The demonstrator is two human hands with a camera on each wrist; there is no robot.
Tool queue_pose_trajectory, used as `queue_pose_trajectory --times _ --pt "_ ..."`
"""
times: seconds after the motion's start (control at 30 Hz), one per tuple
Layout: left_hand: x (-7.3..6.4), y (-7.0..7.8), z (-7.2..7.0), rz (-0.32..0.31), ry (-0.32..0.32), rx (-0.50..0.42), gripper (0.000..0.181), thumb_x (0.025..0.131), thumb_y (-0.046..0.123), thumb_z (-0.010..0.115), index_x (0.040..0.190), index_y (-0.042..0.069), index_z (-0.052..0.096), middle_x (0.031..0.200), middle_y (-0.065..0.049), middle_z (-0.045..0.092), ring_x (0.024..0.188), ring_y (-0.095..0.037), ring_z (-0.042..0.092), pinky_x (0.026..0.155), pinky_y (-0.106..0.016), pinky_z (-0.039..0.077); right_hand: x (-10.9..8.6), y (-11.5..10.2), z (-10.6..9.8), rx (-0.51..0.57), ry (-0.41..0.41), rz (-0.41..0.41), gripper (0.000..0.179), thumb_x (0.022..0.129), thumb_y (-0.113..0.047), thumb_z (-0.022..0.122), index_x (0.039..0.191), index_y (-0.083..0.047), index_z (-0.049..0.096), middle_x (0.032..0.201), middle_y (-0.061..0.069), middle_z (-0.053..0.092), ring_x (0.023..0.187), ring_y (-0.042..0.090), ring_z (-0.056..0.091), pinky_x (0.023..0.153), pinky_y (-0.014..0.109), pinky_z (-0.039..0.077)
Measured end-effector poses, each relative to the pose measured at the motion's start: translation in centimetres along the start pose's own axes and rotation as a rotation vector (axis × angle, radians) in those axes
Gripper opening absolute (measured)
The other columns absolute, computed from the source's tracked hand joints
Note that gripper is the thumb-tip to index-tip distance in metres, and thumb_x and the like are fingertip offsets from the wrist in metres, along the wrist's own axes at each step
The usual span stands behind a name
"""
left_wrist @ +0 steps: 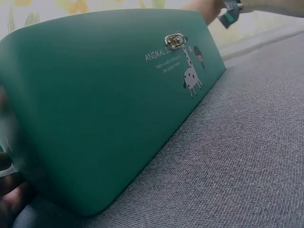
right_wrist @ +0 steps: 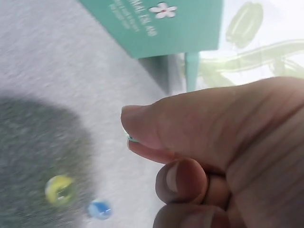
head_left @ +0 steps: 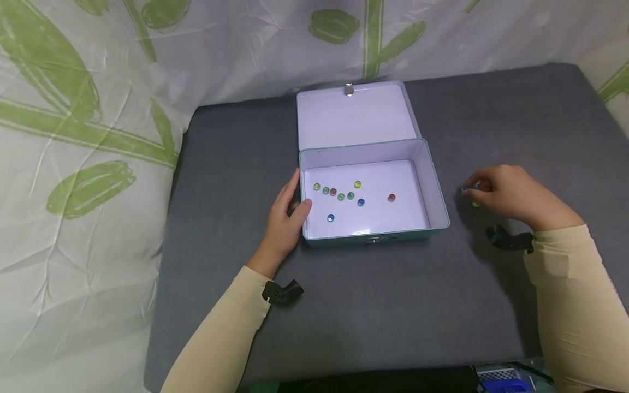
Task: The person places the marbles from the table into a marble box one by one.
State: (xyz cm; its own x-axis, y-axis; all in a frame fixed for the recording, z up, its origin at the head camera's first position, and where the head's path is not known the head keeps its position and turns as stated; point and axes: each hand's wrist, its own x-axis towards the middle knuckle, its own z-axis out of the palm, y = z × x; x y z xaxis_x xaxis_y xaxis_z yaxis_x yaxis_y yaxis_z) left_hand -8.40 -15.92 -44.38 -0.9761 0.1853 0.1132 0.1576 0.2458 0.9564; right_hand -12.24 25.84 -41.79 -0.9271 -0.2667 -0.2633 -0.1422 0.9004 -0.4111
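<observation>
A green tin box (head_left: 373, 238) with a white inside stands on the table, its lid (head_left: 356, 117) hinged back. Several glass marbles lie on its floor, among them a blue marble (head_left: 331, 218) and a red marble (head_left: 391, 197). My left hand (head_left: 282, 229) holds the box's left wall, thumb over the rim and fingers along the outside. To the right of the box, my right hand (head_left: 513, 196) pinches a small marble (right_wrist: 130, 137) between thumb and forefinger; most of it is hidden. Below these fingertips lie a yellow marble (right_wrist: 60, 191) and another blue marble (right_wrist: 99, 209).
Grey cloth covers the table (head_left: 383, 305). A white curtain (head_left: 236, 49) with green leaf print hangs behind it and along the left side. At the front edge, below the tabletop, a blue object (head_left: 506, 385) partly shows.
</observation>
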Motion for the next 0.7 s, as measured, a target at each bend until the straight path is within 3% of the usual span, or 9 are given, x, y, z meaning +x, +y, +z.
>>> queue_pose_trajectory --times 0.3,0.5,0.7 --pt "0.0 0.1 0.0 -0.004 0.0 0.004 0.061 0.097 0.008 0.05 0.153 0.003 0.028 0.154 -0.019 0.033 0.134 -0.025 0.038 0.104 -0.036 0.037 0.5 -1.9 -1.3 -0.012 0.034 -0.052 0.022 0.095 -0.018 0.062 0.108 -0.003 0.071 0.055 -0.001 0.035 0.047 0.01 0.028 0.053 0.03 0.029" --pt "0.0 -0.3 -0.1 0.015 -0.008 -0.011 0.061 0.098 0.008 0.05 0.153 0.002 0.026 0.153 -0.023 0.033 0.131 -0.037 0.041 0.101 -0.038 0.041 0.9 -3.7 -2.1 -0.011 0.035 -0.104 0.022 0.094 -0.019 0.063 0.11 -0.005 0.07 0.06 0.001 0.049 0.049 0.012 0.037 0.053 0.03 0.034" --pt "0.1 -0.2 0.0 0.014 -0.015 -0.021 0.061 0.098 0.009 0.05 0.153 0.002 0.027 0.154 -0.022 0.031 0.137 -0.034 0.035 0.104 -0.047 0.038 0.8 -5.3 -2.8 0.005 0.041 -0.129 0.021 0.094 -0.02 0.065 0.11 -0.007 0.07 0.062 0.001 0.051 0.049 0.013 0.04 0.055 0.029 0.035"
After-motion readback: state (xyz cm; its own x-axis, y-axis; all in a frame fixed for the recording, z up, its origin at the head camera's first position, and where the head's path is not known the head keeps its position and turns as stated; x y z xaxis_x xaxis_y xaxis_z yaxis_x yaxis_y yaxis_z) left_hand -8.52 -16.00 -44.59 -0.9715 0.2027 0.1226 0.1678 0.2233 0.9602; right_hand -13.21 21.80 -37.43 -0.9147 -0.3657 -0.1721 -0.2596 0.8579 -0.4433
